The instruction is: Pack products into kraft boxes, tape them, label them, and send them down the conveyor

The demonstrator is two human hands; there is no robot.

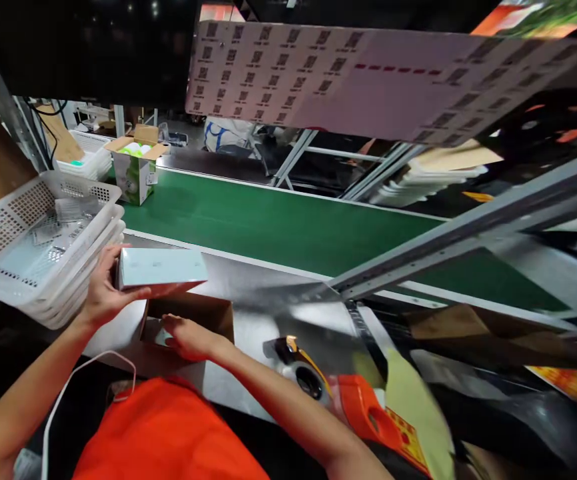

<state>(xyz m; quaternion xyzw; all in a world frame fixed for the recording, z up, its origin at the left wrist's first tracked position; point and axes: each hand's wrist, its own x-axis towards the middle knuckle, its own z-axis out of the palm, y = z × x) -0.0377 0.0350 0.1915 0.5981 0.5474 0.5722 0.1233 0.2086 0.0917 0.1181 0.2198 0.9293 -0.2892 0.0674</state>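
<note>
at the lower left of the frame, our left hand (99, 291) grasps a pale flat box (161, 271) by its near end, holding it just above an open brown carton (203, 315). our right hand (187, 337) reaches into that carton, fingers spread flat on something inside; we cannot tell whether it grips anything. the carton sits on a metal worktop (258, 283). just left, stacked white baskets (28, 247) tilt toward us. lower centre lies a tape dispenser (303, 370). beyond runs a green conveyor belt (288, 223), with an open box of white and green items (136, 167) at upper left, and a sheet of printed codes (328, 73) hangs across the top.
</note>
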